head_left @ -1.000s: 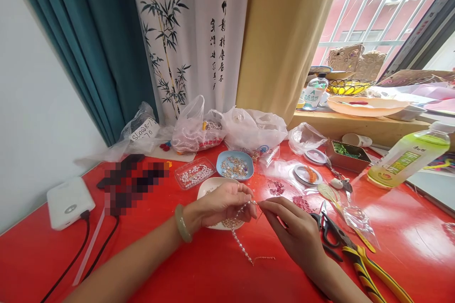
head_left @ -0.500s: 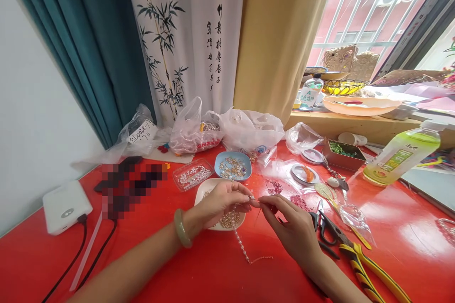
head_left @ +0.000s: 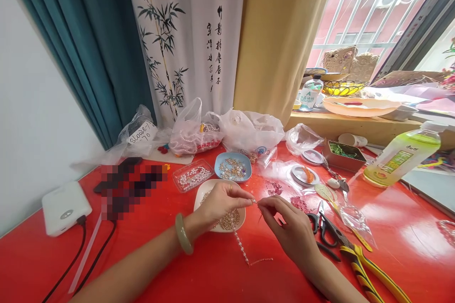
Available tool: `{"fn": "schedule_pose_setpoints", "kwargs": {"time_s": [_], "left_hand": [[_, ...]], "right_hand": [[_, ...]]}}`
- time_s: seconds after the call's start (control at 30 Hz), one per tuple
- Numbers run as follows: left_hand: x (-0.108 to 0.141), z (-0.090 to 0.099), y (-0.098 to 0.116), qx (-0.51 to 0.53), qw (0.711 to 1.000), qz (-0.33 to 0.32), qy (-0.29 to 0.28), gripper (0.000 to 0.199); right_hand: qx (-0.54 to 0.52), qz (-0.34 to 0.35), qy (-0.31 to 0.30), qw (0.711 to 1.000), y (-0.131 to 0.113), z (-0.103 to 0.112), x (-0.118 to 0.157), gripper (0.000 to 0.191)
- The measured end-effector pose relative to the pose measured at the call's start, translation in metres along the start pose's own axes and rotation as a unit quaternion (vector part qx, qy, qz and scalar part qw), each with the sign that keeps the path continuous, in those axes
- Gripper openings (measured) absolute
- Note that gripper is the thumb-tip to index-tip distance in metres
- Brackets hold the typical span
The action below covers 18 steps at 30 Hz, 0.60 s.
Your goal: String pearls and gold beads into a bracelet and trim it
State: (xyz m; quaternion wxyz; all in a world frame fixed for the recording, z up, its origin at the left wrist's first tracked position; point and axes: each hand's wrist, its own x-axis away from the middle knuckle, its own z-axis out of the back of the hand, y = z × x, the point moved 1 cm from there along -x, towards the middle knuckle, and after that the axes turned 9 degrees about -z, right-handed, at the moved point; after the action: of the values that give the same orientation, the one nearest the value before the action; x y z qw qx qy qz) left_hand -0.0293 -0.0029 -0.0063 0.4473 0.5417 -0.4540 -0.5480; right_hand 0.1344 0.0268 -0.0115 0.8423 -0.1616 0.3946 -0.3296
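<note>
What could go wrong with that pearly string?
If the left hand loosens its pinch, the pearl-bead strand might drop onto the gold beads in the white dish. That hand hangs over the dish, so a bump could perhaps spill them. The scissors lie close beside the right hand, so it might brush them.

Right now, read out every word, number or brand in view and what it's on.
"SL0028-", last digit unclear, then "70": white label.
"竹影": top of the brush writing on the white curtain; rest uncertain.
"A": small clear bottle.
Too small or blurred: drink bottle, red-printed bag, blue-printed bag, window frame.
</note>
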Motion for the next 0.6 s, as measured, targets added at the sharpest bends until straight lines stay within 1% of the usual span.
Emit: {"fn": "schedule_pose_setpoints", "kwargs": {"time_s": [0.17, 0.27, 0.37, 0.53, 0.6], "left_hand": [[-0.002, 0.003, 0.002, -0.079, 0.996, -0.031, 0.003, 0.019], [-0.004, 0.006, -0.001, -0.088, 0.996, -0.026, 0.008, 0.02], [-0.005, 0.008, -0.004, -0.102, 0.995, -0.018, 0.0, 0.018], [-0.004, 0.006, -0.006, -0.16, 0.986, -0.032, -0.014, 0.015], [-0.003, 0.005, -0.008, -0.167, 0.986, -0.025, -0.016, 0.015]], "right_hand": [[0.002, -0.021, -0.009, 1.0, 0.001, 0.0, -0.001, 0.01], [0.007, -0.033, -0.024, 0.999, 0.002, 0.0, -0.001, 0.011], [0.012, -0.037, -0.036, 0.999, 0.004, -0.001, -0.001, 0.012], [0.04, -0.025, -0.045, 0.998, 0.005, -0.003, 0.0, 0.015], [0.045, -0.015, -0.047, 0.998, 0.006, -0.004, 0.0, 0.016]]}}
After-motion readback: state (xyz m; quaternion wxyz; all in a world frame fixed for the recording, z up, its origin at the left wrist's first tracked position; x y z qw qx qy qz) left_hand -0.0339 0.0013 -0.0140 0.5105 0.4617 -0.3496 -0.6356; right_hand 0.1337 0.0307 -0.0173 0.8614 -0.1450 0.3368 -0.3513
